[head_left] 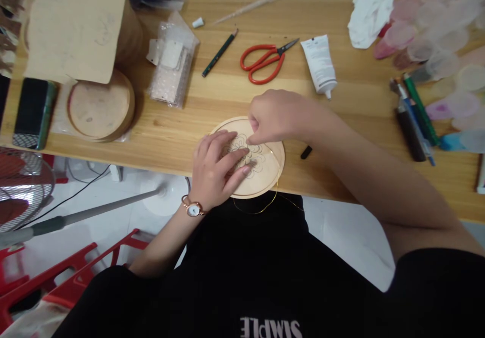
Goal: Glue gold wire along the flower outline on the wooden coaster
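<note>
A round, light wooden disc (pixel 265 176) with a flower drawn on it in dark lines lies at the table's front edge. My left hand (pixel 217 166) rests on its left part, fingers spread across the drawing. Above the upper part of the disc, my right hand (pixel 275 118) is closed, its fingertips down near the flower's middle. Whatever those fingers pinch is too small to make out. Thin gold wire (pixel 278 184) runs over the disc's right side and hangs in a loop below its rim, against the black clothing.
Red-handled scissors (pixel 263 62), a dark pencil (pixel 220 54) and a white tube (pixel 319 65) lie beyond the disc. At the left are a phone (pixel 33 113), a round wooden box (pixel 100 105) and a bubble-wrapped packet (pixel 171 70). Pens (pixel 415 115) and small pots (pixel 447 40) fill the right.
</note>
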Tool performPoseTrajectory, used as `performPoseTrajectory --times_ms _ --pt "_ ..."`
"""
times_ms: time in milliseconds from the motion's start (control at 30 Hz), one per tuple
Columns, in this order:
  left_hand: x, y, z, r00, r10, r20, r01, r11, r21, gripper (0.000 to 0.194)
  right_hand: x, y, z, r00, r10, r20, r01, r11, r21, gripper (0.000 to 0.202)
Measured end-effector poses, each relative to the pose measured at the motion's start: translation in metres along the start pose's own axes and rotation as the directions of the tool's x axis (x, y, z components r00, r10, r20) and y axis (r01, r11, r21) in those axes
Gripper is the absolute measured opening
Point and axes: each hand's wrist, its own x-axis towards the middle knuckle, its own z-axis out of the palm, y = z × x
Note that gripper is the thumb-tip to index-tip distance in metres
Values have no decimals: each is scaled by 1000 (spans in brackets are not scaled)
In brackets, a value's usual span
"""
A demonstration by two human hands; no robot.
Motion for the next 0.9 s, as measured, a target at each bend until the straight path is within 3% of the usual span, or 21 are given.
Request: performPoseTrajectory --times_ms 700,900 --pt "-1 -1 1 1000 -1 2 1 1000 2 25 -3 -4 1 999 31 -9 -31 999 11 55" --pt "-1 -1 0 1000 -1 6 1 1000 -1 26 2 6 0 998 -61 29 60 997 50 28"
